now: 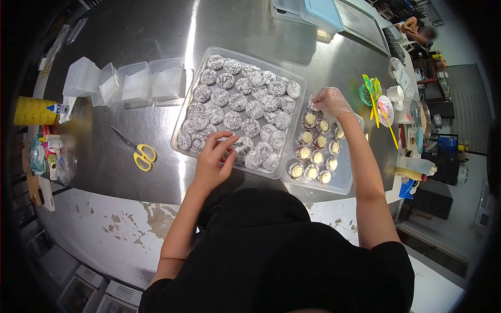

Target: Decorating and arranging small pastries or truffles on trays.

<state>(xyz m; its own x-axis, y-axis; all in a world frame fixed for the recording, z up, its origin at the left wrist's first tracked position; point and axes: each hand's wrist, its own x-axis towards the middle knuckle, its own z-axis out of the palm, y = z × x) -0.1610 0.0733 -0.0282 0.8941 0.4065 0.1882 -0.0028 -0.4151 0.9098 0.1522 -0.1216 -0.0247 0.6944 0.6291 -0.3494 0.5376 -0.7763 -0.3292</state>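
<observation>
A clear plastic tray (pixel 180 122) is filled with many round, sugar-dusted dark crinkle cookies (pixel 233 121). At its near edge hovers my left hand (pixel 213 159), its fingers bent but apart with nothing visible in them. To the right, a shallower clear tray (pixel 342 180) holds rows of dark cookie pieces topped with pale cream (pixel 317 157). Over the far left corner of that tray is my right hand (pixel 332 102), in a clear plastic glove. Its fingertips come together at a dark, white-dusted piece (pixel 311 106), mostly covered by the fingers.
Yellow-handled scissors (pixel 144 156) lie on the steel table (pixel 156 31), left of the cookies. Lined clear containers (pixel 134 82) stand at far left. A blue-lidded box (pixel 322 14) is at the back; green and yellow spatulas (pixel 373 96) and a pink-white bowl (pixel 385 110) are on the right.
</observation>
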